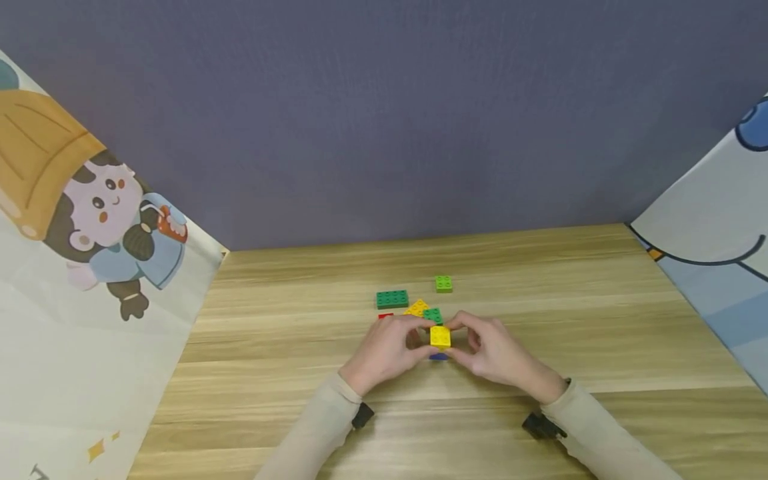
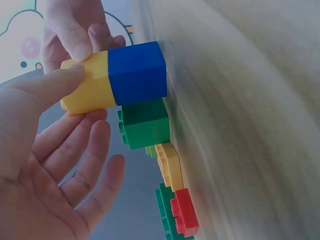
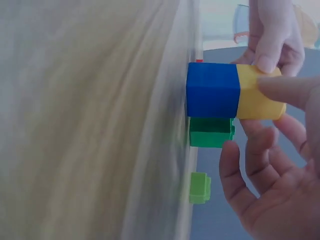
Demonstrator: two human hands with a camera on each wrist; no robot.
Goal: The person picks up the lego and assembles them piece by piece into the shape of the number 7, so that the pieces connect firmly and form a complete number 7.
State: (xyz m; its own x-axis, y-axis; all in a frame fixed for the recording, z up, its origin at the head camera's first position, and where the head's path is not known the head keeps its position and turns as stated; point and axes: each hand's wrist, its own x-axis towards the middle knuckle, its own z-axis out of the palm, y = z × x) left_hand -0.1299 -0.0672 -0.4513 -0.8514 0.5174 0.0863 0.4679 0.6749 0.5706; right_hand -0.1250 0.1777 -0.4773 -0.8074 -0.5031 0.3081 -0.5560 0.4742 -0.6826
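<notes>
A yellow brick sits on top of a blue brick, and the two faces meet with no visible gap in the wrist views. My left hand pinches the yellow brick from the left between thumb and fingers. From the right, my right hand pinches the same brick. The blue brick stands on the table, mostly hidden from above. Just behind it is a green brick, standing on the table.
Farther back lie a flat yellow brick, a long dark green brick and a lime green brick. A red brick, partly covered by my left hand from above, is on the wooden table. A dark panel borders its back edge.
</notes>
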